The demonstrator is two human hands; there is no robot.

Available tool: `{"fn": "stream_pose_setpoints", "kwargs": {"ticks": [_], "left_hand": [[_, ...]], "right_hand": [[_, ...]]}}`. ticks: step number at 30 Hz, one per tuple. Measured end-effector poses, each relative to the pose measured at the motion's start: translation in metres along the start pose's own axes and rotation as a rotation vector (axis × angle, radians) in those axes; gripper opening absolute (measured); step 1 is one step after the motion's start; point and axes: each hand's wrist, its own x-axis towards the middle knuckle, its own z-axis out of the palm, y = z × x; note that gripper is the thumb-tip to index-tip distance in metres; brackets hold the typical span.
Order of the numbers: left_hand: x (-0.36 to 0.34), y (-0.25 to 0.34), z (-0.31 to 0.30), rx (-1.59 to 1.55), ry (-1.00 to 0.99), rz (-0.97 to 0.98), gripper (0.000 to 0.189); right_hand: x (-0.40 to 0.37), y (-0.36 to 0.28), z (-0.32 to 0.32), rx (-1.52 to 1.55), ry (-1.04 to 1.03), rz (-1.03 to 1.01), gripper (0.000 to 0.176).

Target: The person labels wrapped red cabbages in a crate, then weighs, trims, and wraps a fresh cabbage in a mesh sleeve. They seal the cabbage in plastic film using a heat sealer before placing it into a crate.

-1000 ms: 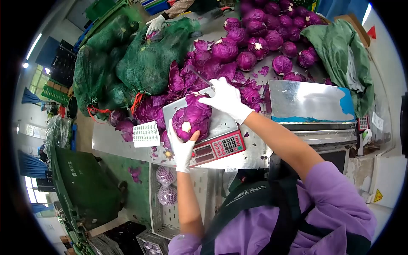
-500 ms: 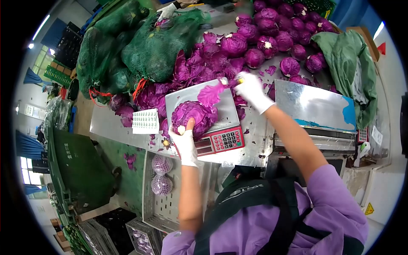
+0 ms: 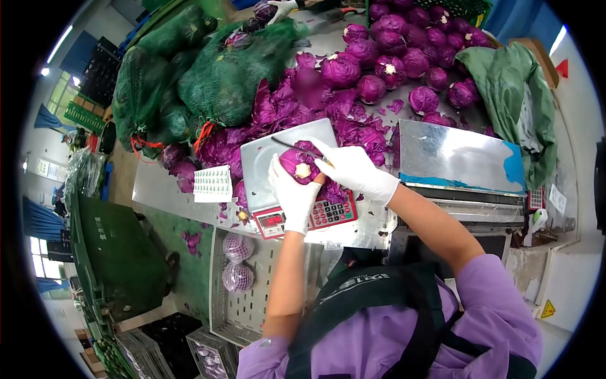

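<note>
My gloved left hand (image 3: 295, 197) is wrapped round a red cabbage (image 3: 292, 159), whose pale cut stem faces up toward me. In my gloved right hand (image 3: 356, 169) is a knife (image 3: 287, 144); its dark narrow blade lies over the top of the cabbage, and its handle is mostly hidden by the fingers. Both hands are above a digital scale (image 3: 257, 167), whose red front panel has a keypad and a lit display. Loose purple leaves (image 3: 363, 136) lie just beyond and beside the scale plate.
Whole red cabbages (image 3: 391, 38) are heaped at the back right. Green net sacks (image 3: 221, 82) stand back left. A sticker sheet (image 3: 213, 184) lies left of the scale, a metal box (image 3: 451, 151) right. Below is a grey crate (image 3: 218, 309). Another person's gloved hand (image 3: 282, 9) touches a cabbage.
My right hand has come left from over the leaf pile to the cabbage, bringing the knife across it. The loose leaf hanging from the cabbage is gone, and the stem now faces up.
</note>
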Motion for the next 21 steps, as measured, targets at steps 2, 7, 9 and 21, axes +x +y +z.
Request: {"fn": "stream_pose_setpoints", "kwargs": {"ticks": [2,7,9,21], "left_hand": [[0.0,-0.003,0.003,0.038,0.011,0.019,0.104],[0.002,-0.01,0.003,0.032,0.0,0.044,0.102],[0.006,-0.013,-0.002,0.039,-0.035,0.061,0.103],[0.028,-0.027,0.002,-0.464,-0.199,-0.203,0.091]], "right_hand": [[-0.001,-0.006,-0.002,-0.023,-0.022,-0.024,0.053],[0.005,-0.016,-0.009,-0.084,-0.222,-0.004,0.062],[0.006,-0.008,-0.006,-0.06,-0.158,0.012,0.061],[0.029,0.01,-0.007,-0.088,-0.12,-0.063,0.057]]}}
